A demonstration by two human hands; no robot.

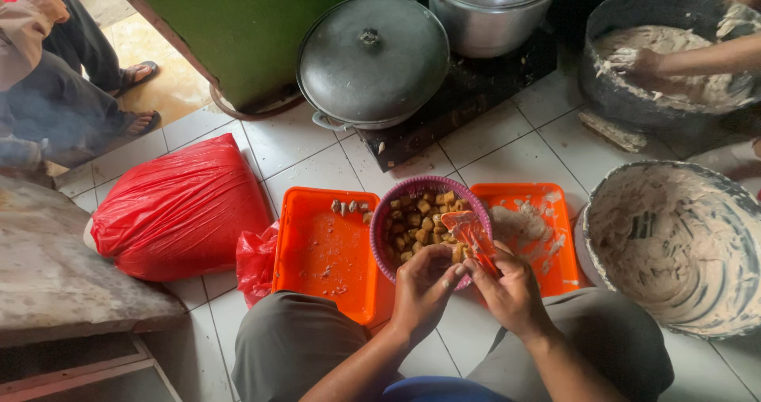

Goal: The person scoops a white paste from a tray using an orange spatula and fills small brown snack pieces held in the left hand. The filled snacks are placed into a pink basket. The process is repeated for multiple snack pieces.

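Head view, left to right: a red plastic sack [178,208] at nine o'clock, an orange tray [325,251], then the purple basket [388,220] of fried tofu cubes [420,223]. Left hand [420,291] pinches one cube; right hand [511,291] grips an orange scraper [473,231], fingers closed. Steady, light pinching seems best, lest the cube crumble.

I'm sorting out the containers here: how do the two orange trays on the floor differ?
The left orange tray is mostly bare, with a few brown pieces near its top edge and some crumbs; the right orange tray is smeared with pale paste. The purple basket overlaps both, and the right hand with its orange plastic piece covers part of the right tray. Both are the same rectangular shape and lie flat on the white tiles.
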